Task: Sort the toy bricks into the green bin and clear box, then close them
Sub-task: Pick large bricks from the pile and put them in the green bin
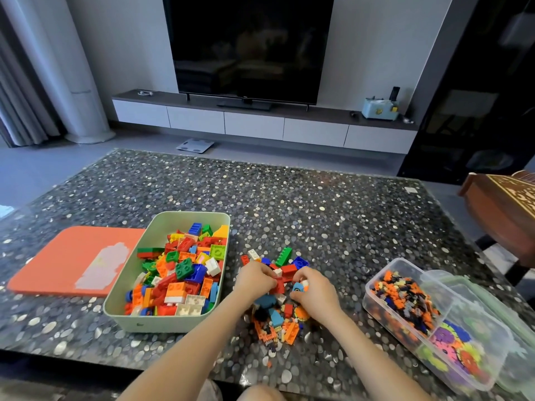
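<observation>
The person's 2 hands meet over the loose pile of bricks on the pebbled table, between the green bin on the left and the clear box on the right. The left hand pinches a red brick; the right hand curls its fingers round a small blue piece. Both containers stand open and part-filled, the orange lid flat just beside the bin.

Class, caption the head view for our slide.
Left hand and right hand grip loose bricks between green bin and clear box.
</observation>
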